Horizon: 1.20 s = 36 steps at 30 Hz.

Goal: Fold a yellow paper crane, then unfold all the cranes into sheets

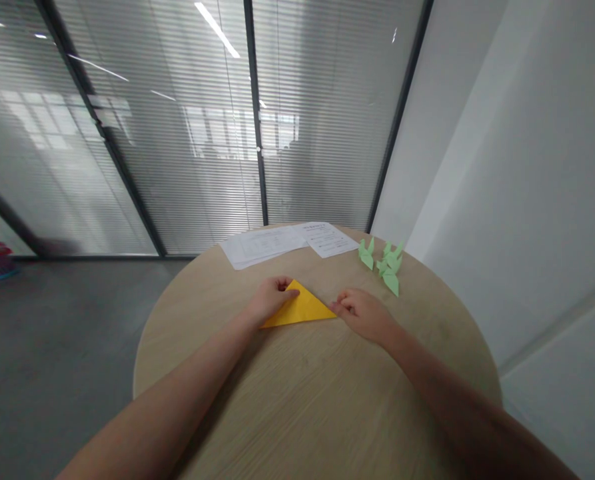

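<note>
Yellow paper (304, 308), folded to a triangle, is lying on the table (307, 393) between both hands. Left hand (270, 299) is pinching it near the apex, thumb on top; right hand (366, 315) is pinching the right corner, fingers curled, probably steadying it against slipping. Sheets (267, 247) and green figures (391, 280) are resting farther back, seemingly set aside. Apex is pointing toward the far side; long axis is running left to right along the near edge, right end slightly farther off.

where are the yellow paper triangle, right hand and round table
Yellow paper triangle (301, 309), head view: middle of face
Right hand (364, 316), head view: back of hand
Round table (310, 393), head view: bare near top
</note>
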Each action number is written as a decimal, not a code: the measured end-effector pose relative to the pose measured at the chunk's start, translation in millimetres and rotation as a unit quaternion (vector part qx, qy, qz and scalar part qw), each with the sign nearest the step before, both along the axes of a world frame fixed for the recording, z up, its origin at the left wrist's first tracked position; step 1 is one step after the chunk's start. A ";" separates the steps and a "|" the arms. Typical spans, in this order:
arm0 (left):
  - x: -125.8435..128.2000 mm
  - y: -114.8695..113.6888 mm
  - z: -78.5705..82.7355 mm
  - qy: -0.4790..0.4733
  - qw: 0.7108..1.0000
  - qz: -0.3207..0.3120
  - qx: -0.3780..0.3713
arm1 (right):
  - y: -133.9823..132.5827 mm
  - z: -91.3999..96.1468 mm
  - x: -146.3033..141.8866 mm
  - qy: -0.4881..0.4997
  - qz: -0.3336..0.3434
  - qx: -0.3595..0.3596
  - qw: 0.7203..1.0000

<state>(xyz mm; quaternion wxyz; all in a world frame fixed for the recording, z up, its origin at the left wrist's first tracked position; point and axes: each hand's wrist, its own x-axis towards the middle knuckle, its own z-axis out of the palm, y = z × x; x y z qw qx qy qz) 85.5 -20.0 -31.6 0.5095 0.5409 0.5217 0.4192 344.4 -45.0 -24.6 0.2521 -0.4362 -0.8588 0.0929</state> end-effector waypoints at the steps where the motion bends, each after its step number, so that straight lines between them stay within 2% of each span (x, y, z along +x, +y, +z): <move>1: 0.1 0.3 -0.6 0.002 1.000 -0.002 0.002 | 0.2 -0.7 -0.7 0.008 0.000 -0.002 1.000; 13: 1.0 4.3 -5.2 0.002 1.000 -0.018 0.007 | -1.1 -7.0 -5.0 0.065 -0.054 -0.047 0.995; 17: 0.3 6.0 -7.3 0.002 1.000 -0.017 0.019 | -0.4 -11.4 -8.3 0.111 -0.020 -0.031 0.993; 20: -0.3 7.1 -8.2 0.000 0.999 -0.023 0.023 | -0.2 -12.3 -9.4 0.188 0.003 -0.066 0.980; 23: 0.0 7.3 -8.2 0.010 0.999 -0.026 0.018 | 0.7 -13.4 -9.0 0.260 -0.035 -0.165 0.951; 25: 0.5 6.9 -8.1 0.017 0.999 -0.024 0.015 | 1.6 -14.2 -8.2 0.288 -0.058 -0.200 0.935; 32: 0.8 4.7 -6.4 0.029 0.999 -0.022 0.021 | 2.5 -14.0 -7.3 0.311 -0.069 -0.179 0.931; 36: 1.7 3.4 -4.4 0.024 1.000 -0.015 0.012 | 1.1 -12.1 -9.0 0.347 -0.101 -0.188 0.913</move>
